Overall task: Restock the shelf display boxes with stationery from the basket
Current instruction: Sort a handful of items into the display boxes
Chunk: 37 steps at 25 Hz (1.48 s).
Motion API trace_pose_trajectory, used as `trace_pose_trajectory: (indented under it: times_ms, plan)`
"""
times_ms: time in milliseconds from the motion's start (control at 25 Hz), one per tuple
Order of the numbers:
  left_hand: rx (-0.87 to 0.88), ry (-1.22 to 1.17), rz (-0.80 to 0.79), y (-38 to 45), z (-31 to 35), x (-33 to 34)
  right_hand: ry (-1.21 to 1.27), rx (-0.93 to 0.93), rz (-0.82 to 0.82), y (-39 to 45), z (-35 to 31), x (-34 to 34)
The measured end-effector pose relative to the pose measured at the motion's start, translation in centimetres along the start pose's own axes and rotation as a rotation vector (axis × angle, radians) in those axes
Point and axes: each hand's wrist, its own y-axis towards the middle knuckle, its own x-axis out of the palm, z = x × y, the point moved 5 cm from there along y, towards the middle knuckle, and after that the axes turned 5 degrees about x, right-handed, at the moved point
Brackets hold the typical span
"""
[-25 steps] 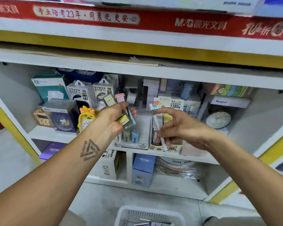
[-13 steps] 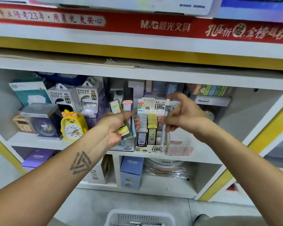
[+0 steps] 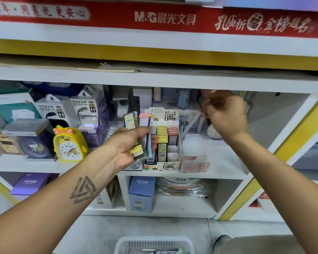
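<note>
My left hand (image 3: 128, 145) grips a bunch of slim pencil-lead cases (image 3: 136, 123), held upright in front of the shelf. Right behind them stands a display box of lead cases (image 3: 165, 143), with black, yellow and pink rows and empty slots at its front right. My right hand (image 3: 226, 114) pinches a pale pen (image 3: 191, 125) that slants down into a clear display box (image 3: 195, 156) to the right of the lead box. The white basket (image 3: 154, 244) sits on the floor at the bottom edge, with a few items inside.
A yellow duck alarm clock (image 3: 68, 143), power bank boxes (image 3: 84, 110) and other clock boxes fill the shelf's left side. Purple and blue boxes (image 3: 141, 193) stand on the lower shelf. The upper shelf board (image 3: 154, 77) hangs just above my right hand.
My right hand has risen and moved right with the pen, from in front of the lead box to over the clear box. The left hand keeps its hold on the cases.
</note>
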Motion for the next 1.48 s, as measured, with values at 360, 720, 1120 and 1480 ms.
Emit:
trace_pose_trajectory:
  times_ms: [360, 720, 1120, 1480]
  plan:
    - [0.005, 0.012, -0.053, 0.5, -0.6, 2.5, -0.337, -0.159, -0.146, 0.0, 2.6, 2.3]
    - [0.008, 0.008, -0.090, 0.6, -0.8, 2.8, -0.413, -0.141, -0.229, -0.5, 3.8, 3.3]
    - [-0.064, -0.022, -0.148, -0.2, -0.8, 2.8, -0.323, 0.078, -0.194, 0.0, 2.7, 3.3]
    - [-0.080, -0.055, -0.199, -0.8, -0.3, 2.6, 0.209, 0.411, -0.713, -4.3, -2.1, 7.8]
